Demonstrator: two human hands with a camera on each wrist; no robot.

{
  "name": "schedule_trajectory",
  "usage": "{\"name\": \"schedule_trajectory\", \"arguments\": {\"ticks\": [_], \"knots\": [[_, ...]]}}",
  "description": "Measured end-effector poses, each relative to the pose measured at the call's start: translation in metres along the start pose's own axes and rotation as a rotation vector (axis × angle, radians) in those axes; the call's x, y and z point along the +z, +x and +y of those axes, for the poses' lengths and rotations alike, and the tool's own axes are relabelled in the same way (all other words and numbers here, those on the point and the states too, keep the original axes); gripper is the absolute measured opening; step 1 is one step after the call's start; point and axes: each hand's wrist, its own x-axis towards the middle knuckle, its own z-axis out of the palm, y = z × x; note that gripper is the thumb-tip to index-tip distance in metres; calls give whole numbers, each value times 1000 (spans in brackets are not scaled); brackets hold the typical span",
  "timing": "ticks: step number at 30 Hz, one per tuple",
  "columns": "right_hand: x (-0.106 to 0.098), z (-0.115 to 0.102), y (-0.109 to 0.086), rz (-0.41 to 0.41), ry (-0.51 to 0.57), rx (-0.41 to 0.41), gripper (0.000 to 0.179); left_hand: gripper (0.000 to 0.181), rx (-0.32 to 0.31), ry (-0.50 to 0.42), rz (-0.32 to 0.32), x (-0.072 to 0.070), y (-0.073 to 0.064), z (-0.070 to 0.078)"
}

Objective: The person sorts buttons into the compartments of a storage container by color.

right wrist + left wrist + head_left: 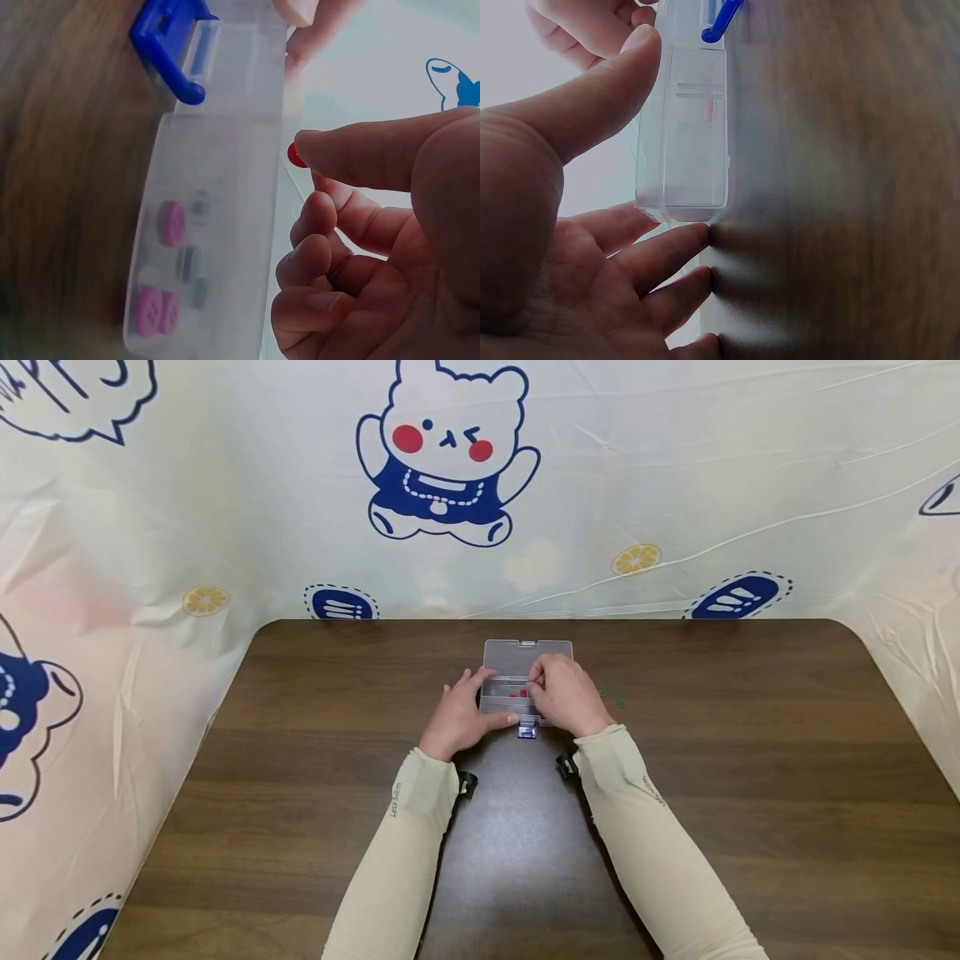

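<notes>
A clear plastic compartment box (504, 700) stands on the table with its lid (512, 656) tipped back and a blue latch (527, 732) hanging at the front. My left hand (460, 714) holds the box's left end, thumb along the front edge and index finger at the back. Thumb and fingertip of my right hand (566, 692) pinch a small red button (295, 155) just over the box's right part. Red buttons (522, 693) lie in a middle compartment. Through the front wall, the right wrist view shows pink buttons (173, 223) and several greyish pieces.
Two small green pieces, one of them a round green piece (621, 703), lie on the brown wooden table (750, 760) right of the box. A patterned white cloth (585, 485) hangs behind the table's far edge and along its sides.
</notes>
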Motion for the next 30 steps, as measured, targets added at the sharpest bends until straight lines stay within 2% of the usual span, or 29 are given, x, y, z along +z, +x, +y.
{"name": "schedule_trajectory", "arguments": {"ticks": [15, 30], "knots": [[6, -7, 4, -34, -15, -23, 6, 78, 0, 3, 3, -1, -1, 0], [12, -11, 11, -31, -54, -31, 9, 78, 11, 4, 2, -1, -2, 2]]}}
